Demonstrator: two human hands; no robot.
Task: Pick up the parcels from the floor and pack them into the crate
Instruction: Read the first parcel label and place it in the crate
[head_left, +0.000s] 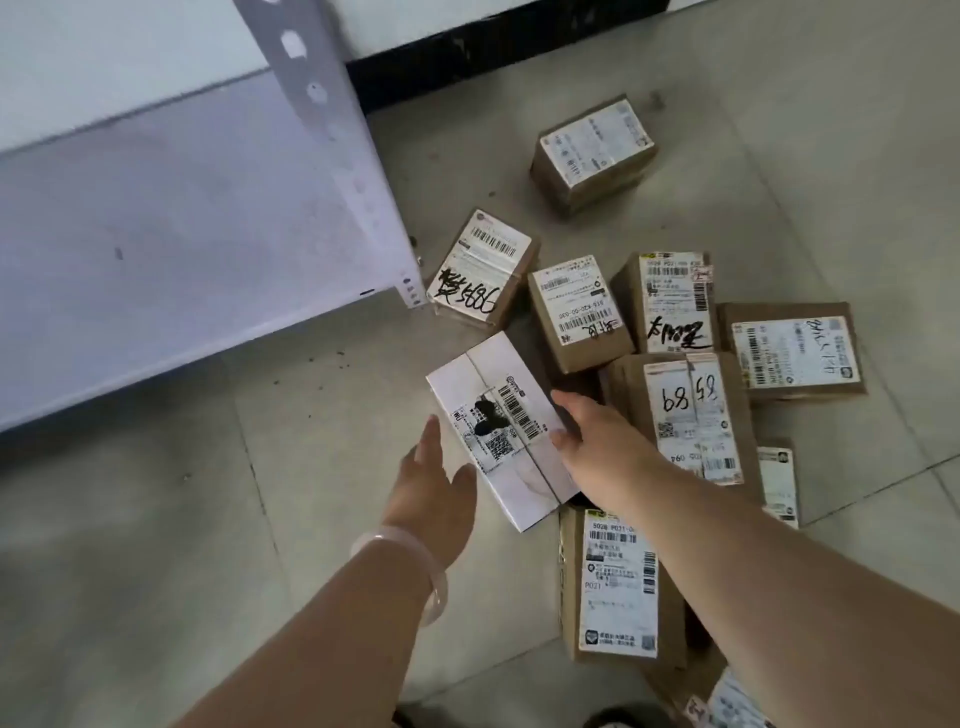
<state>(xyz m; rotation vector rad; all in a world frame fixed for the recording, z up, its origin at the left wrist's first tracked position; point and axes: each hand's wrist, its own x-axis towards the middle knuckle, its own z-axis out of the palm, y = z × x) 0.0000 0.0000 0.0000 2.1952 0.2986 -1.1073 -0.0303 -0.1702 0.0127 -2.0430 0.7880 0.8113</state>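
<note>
A white parcel (498, 426) with a barcode label lies tilted on the tiled floor, at the near left of a heap of several brown cardboard parcels (680, 410). My left hand (436, 488) lies with straight fingers along the white parcel's left side, its thumb touching the top face. On the parcel's right edge, my right hand (597, 441) has its thumb on top and its fingers down the side, pinching it. No crate is in view.
A grey metal shelf (197, 218) with a perforated upright (353, 166) overhangs the floor on the left. More brown parcels lie at the back (595, 153), near the shelf leg (483, 267) and under my right forearm (613, 587). A black skirting runs along the far wall.
</note>
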